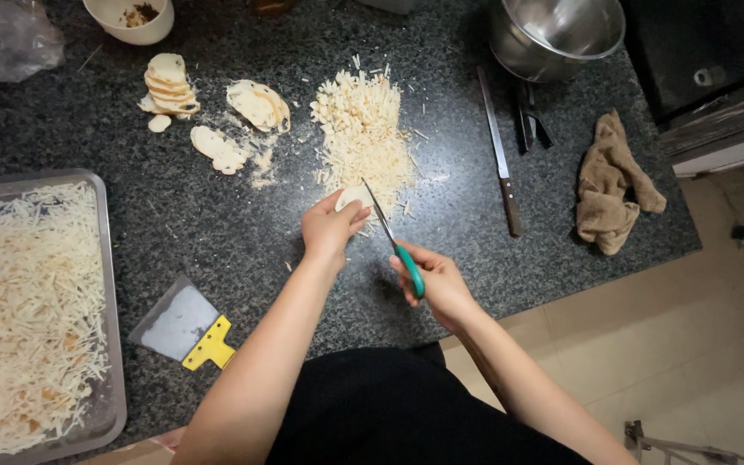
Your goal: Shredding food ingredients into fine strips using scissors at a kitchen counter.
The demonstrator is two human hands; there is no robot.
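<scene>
At the far left a crumpled clear plastic bag [2,39] is lying on the speckled dark stone counter [217,224], and below it a shallow metal tray [112,344] is holding a thick bed of pale, thin shreds. A flat scraper [184,327] with a grey blade and yellow handle is resting just beside the tray's right edge. Near the top, a small cream bowl [131,17] is sitting above stacks of pale round slices [170,86], some fanned out and lying flat.

In the middle, a loose heap of cut strips [362,129] is spreading across the counter. Just below it the left hand [331,228] is curling its fingers over a small pale piece [353,196], pressing it to the stone. The right hand [437,280] is closing around the teal handle of a slim knife [389,232], whose blade is angling up to touch the piece.

Farther right, a long knife with a dark wooden handle [501,159] is lying straight, with dark tongs [529,120] beside it and a shiny steel bowl [557,34] above. A rumpled brown cloth [613,185] is sitting near the counter's edge.
</scene>
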